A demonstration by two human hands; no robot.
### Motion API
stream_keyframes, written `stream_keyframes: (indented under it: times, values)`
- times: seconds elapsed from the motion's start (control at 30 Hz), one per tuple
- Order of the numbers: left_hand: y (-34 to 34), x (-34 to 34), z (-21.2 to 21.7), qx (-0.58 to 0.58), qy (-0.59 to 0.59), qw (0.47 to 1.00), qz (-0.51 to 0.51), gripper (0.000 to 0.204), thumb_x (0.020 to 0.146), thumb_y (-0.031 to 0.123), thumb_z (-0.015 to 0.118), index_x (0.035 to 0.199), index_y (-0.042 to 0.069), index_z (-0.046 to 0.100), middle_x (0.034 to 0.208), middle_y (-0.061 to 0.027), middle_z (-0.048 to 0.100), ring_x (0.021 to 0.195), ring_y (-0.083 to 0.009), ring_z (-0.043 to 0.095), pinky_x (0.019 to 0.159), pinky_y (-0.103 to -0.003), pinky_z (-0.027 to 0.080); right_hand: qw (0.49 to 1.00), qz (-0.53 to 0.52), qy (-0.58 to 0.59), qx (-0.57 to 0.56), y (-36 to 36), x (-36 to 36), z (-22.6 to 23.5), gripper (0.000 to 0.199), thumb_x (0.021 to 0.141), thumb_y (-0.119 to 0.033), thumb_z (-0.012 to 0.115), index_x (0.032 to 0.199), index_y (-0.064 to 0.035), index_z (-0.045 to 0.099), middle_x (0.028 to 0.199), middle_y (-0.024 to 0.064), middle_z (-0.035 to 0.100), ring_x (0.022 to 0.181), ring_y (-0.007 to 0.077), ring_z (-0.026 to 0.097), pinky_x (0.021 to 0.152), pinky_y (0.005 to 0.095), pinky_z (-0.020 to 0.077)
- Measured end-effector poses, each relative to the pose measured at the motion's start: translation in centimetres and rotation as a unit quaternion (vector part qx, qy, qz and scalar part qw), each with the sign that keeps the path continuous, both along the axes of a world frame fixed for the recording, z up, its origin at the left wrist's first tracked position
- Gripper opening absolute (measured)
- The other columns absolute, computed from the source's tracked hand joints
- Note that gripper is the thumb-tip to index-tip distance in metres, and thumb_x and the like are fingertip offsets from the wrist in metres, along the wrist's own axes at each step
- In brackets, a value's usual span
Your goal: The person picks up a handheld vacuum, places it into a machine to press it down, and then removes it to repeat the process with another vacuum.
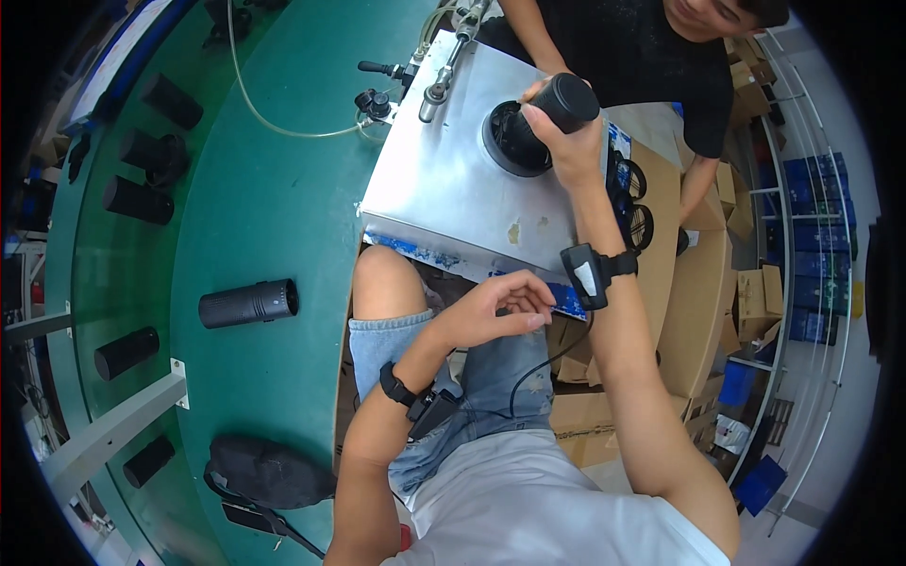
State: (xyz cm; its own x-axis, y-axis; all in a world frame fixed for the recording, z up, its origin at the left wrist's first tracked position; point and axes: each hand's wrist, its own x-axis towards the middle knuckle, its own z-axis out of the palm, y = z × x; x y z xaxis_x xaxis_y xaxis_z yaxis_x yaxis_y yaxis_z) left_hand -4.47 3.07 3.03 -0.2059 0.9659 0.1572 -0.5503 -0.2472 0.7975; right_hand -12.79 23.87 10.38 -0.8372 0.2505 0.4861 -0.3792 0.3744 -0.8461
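Observation:
My right hand (569, 146) is closed around a black ribbed cylinder (576, 99), holding it tilted over the metal-topped box. Just below and left of the cylinder, a round black fitting (510, 156) sits in the box's top (429, 184); I cannot tell whether the two touch. Empty, with its fingers loosely curled and apart, my left hand (500, 307) hovers above my lap near the box's front edge. Another person's forearm (530, 33) reaches in close to the cylinder from the far side, and that hand is partly hidden behind it.
A jointed metal tool (437, 92) and a valve with a clear hose (375, 104) are at the box's far left. One black tube (247, 304) lies on the green table (255, 212); several more stand along its left side. Black rings (640, 226) rest on cardboard at right. A black bag (264, 472) lies near left.

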Motion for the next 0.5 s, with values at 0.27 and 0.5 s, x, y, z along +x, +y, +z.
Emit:
stream_keyframes:
  times: [0.27,0.5]
  values:
    - [-0.1,0.1,-0.1,-0.003,0.028,0.999,-0.018,0.034,0.089,0.018,0.065,0.118,0.004,0.056,0.104,-0.0062,0.065,0.094,-0.0118,0.059,0.084,-0.025,0.044,0.984,0.163,-0.037,-0.069,2.2,-0.3,-0.1,0.045,0.07,-0.006,0.074,0.109,-0.0053,0.052,0.094,0.0105,0.06,0.093,0.0222,0.059,0.093,0.038,0.0461]
    - [0.2,0.1,0.0,-0.017,0.048,0.999,-0.007,0.034,0.09,0.017,0.063,0.119,0.002,0.054,0.104,-0.0069,0.065,0.095,-0.0122,0.06,0.083,-0.025,0.045,0.994,-0.109,0.0,-0.002,-2.1,0.2,-0.6,0.03,0.075,-0.007,0.075,0.1,-0.0032,0.059,0.09,0.0059,0.065,0.085,0.0129,0.062,0.083,0.0277,0.0484]
